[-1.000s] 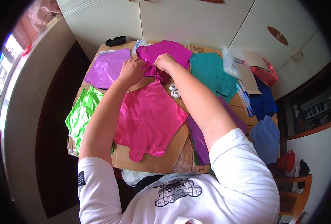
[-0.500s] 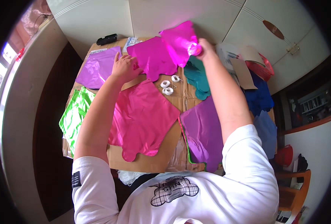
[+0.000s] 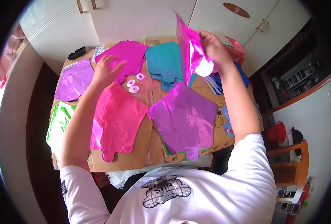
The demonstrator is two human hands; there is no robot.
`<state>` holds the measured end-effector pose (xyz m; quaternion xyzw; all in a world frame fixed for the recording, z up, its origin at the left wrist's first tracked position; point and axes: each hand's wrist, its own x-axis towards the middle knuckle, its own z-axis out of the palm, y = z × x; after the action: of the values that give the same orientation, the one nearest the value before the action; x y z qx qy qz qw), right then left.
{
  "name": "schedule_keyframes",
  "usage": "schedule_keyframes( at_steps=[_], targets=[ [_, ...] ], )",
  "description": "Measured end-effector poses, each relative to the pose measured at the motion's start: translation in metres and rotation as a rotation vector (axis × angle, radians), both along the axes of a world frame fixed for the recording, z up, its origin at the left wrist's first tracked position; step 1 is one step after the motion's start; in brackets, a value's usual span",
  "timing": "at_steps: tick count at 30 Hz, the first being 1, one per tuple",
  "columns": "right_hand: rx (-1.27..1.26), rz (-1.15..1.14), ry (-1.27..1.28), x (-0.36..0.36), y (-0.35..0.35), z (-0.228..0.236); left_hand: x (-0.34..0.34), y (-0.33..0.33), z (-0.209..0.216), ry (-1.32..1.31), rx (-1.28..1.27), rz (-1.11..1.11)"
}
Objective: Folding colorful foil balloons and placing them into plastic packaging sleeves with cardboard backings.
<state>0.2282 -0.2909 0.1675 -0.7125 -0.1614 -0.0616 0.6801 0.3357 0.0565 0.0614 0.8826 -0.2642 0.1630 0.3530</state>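
Note:
Pinched in my right hand (image 3: 216,52) is a shiny magenta foil balloon (image 3: 191,52), flat and tilted on edge above the table's far right. My left hand (image 3: 107,70) is open, fingers apart, over the near left side of other magenta foil balloons (image 3: 133,54); whether it touches them I cannot tell. Right of those lie teal foil balloons (image 3: 163,59), partly behind the held one. Nearer me are a pink foil balloon (image 3: 120,115) and a purple one (image 3: 188,115) with green edges beneath. Small white ribbon rolls (image 3: 133,89) sit among them.
Cardboard (image 3: 139,156) covers the table. At its left are lilac foil (image 3: 75,80) and bright green foil (image 3: 60,119); a black object (image 3: 77,53) lies at the far left corner. Blue foil pieces (image 3: 227,121) lie by my right forearm. White cabinets (image 3: 143,18) stand behind; a wooden chair (image 3: 303,164) is at right.
The view has swung right, so the table things appear further left. My right hand has carried the magenta balloon rightward, past the teal ones, and turned it edge-on. My left hand's fingers have spread.

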Motion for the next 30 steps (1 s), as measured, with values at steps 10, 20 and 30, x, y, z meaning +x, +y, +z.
schedule_keyframes(
  at_steps=[10,20,30],
  targets=[
    [-0.552,-0.026,-0.35,-0.125,0.043,-0.012,-0.155,-0.097,0.06,1.046,-0.9,-0.49],
    [0.605,-0.078,0.501,-0.159,-0.027,-0.081,-0.206,-0.097,0.048,1.116,-1.063,-0.558],
    [-0.285,-0.437,0.457,-0.177,-0.047,-0.109,-0.225,-0.082,-0.003,0.645,-0.012,-0.016]
  ],
)
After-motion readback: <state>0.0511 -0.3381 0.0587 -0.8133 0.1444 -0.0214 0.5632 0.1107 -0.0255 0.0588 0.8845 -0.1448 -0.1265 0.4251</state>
